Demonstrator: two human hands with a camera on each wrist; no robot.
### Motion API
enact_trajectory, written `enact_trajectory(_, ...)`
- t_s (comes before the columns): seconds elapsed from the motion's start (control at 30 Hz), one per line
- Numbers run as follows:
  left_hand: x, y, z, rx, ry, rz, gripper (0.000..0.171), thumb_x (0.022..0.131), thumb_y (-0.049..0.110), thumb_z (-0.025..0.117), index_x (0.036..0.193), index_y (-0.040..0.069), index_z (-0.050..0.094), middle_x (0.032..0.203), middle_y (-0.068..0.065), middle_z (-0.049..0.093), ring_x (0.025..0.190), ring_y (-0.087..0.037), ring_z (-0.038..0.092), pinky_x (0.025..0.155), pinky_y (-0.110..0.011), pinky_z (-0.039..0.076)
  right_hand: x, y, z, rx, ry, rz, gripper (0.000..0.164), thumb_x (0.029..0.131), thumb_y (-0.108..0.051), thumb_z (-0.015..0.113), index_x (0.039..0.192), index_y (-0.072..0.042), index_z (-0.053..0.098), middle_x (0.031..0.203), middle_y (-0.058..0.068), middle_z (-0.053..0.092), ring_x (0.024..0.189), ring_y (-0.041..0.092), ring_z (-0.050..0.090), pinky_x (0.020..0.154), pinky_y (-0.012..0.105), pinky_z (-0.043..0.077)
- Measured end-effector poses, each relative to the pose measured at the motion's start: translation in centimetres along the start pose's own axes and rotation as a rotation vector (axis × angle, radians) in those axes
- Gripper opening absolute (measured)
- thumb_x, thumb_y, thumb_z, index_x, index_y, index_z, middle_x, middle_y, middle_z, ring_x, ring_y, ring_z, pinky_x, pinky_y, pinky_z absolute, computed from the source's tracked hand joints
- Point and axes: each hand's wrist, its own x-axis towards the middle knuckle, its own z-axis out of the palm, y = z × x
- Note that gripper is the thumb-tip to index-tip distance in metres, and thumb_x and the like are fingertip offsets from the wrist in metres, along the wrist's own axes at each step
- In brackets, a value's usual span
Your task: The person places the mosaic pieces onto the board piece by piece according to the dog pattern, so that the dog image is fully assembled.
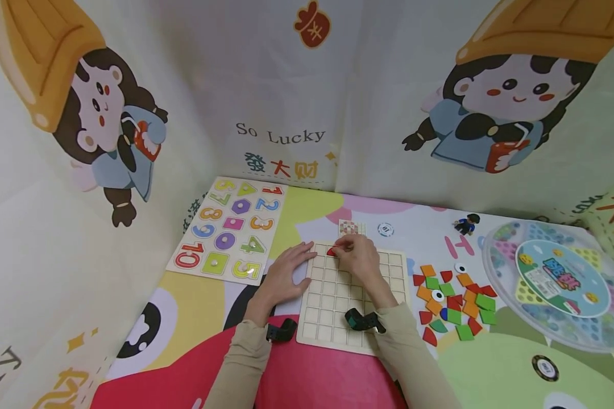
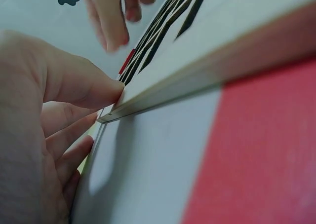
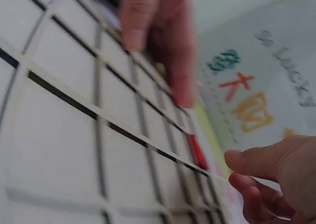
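We find the red piece (image 1: 331,251) in the far row of the grid board (image 1: 330,303), its outline partly obscured by the right hand (image 1: 359,258), whose blurred fingers curve loosely with nothing visible between them. The left hand (image 1: 285,274), spread wide, touches the board's left edge.

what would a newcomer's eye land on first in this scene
Probably the large cartoon figures in yellow-orange hats, one on each side of the backdrop. Next, the pale grid board in the middle, with the right hand near a red piece at its far edge. Then the bright loose pieces scattered right of the board.
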Motion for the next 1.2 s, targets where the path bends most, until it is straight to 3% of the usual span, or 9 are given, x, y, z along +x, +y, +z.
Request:
enact_trajectory(0.1,-0.2,-0.1,-0.1,-0.013,0.023,0.000,0.058,0.082,0.020,0.063,0.139,0.009,0.057,0.154,-0.006,0.041,0.144,-0.028,0.032,0.118,-0.050,0.025,-0.6,0.8,-1.9,0.057,0.051,-0.007,0.017,0.088,-0.012,0.074,0.101,-0.002,0.076,0.086,0.010,0.072,0.080,0.028,0.069,0.066,0.037,0.056)
enact_trajectory(0.23,-0.4,-0.2,-0.1,-0.024,0.037,0.003,0.057,0.081,0.019,0.064,0.138,0.008,0.058,0.154,-0.006,0.042,0.144,-0.029,0.033,0.117,-0.051,0.026,-1.7,3.3,-6.2,0.006,0.085,0.000,0.023,0.089,-0.009,0.071,0.108,0.003,0.072,0.093,0.018,0.071,0.085,0.035,0.067,0.068,0.038,0.056)
enact_trajectory(0.37,-0.6,-0.3,-0.4,-0.023,0.032,-0.010,0.057,0.082,0.019,0.065,0.138,0.009,0.058,0.154,-0.006,0.041,0.144,-0.028,0.032,0.117,-0.051,0.025,-3.2,5.9,-10.2,-0.119,-0.023,0.064,0.030,0.091,-0.009,0.068,0.118,0.004,0.068,0.110,0.024,0.065,0.098,0.041,0.062,0.073,0.045,0.057)
enact_trajectory(0.53,-0.8,-0.5,-0.6,-0.027,0.035,-0.018,0.057,0.082,0.017,0.066,0.138,0.010,0.058,0.154,-0.006,0.041,0.144,-0.028,0.032,0.118,-0.051,0.025,-4.3,8.3,-13.1,-0.227,-0.148,0.059,0.033,0.089,-0.008,0.069,0.120,0.002,0.068,0.121,0.028,0.061,0.103,0.046,0.059,0.081,0.057,0.053)
enact_trajectory(0.77,-0.7,-0.4,-0.7,-0.029,0.045,-0.007,0.057,0.081,0.016,0.066,0.137,0.009,0.058,0.154,-0.007,0.042,0.144,-0.028,0.032,0.117,-0.052,0.026,-4.4,9.9,-13.8,-0.226,-0.175,0.063,0.031,0.088,-0.005,0.070,0.118,0.003,0.069,0.110,0.026,0.066,0.097,0.042,0.060,0.082,0.055,0.053)
enact_trajectory(1.0,-0.5,-0.1,-0.6,-0.034,0.036,-0.007,0.058,0.081,0.016,0.066,0.137,0.007,0.058,0.153,-0.007,0.042,0.144,-0.028,0.033,0.117,-0.052,0.026,-4.5,10.2,-14.1,-0.144,-0.169,0.071,0.025,0.088,-0.006,0.071,0.111,0.005,0.071,0.098,0.019,0.068,0.085,0.029,0.059,0.071,0.029,0.054)
enact_trajectory(1.1,-0.1,0.0,-0.4,-0.028,0.017,-0.004,0.058,0.081,0.017,0.066,0.138,0.007,0.057,0.154,-0.006,0.042,0.145,-0.026,0.031,0.117,-0.051,0.026,-4.7,9.8,-14.2,-0.091,-0.105,0.040,0.017,0.090,-0.006,0.070,0.104,0.003,0.073,0.098,0.018,0.068,0.085,0.027,0.058,0.068,0.018,0.050)
enact_trajectory(1.2,0.1,0.1,-0.2,-0.007,-0.005,-0.003,0.058,0.082,0.019,0.065,0.139,0.009,0.056,0.155,-0.005,0.040,0.146,-0.024,0.030,0.118,-0.049,0.025,-4.5,8.6,-12.8,-0.027,0.029,-0.035,0.013,0.091,-0.004,0.069,0.102,0.001,0.074,0.098,0.017,0.069,0.085,0.025,0.058,0.067,0.012,0.047)
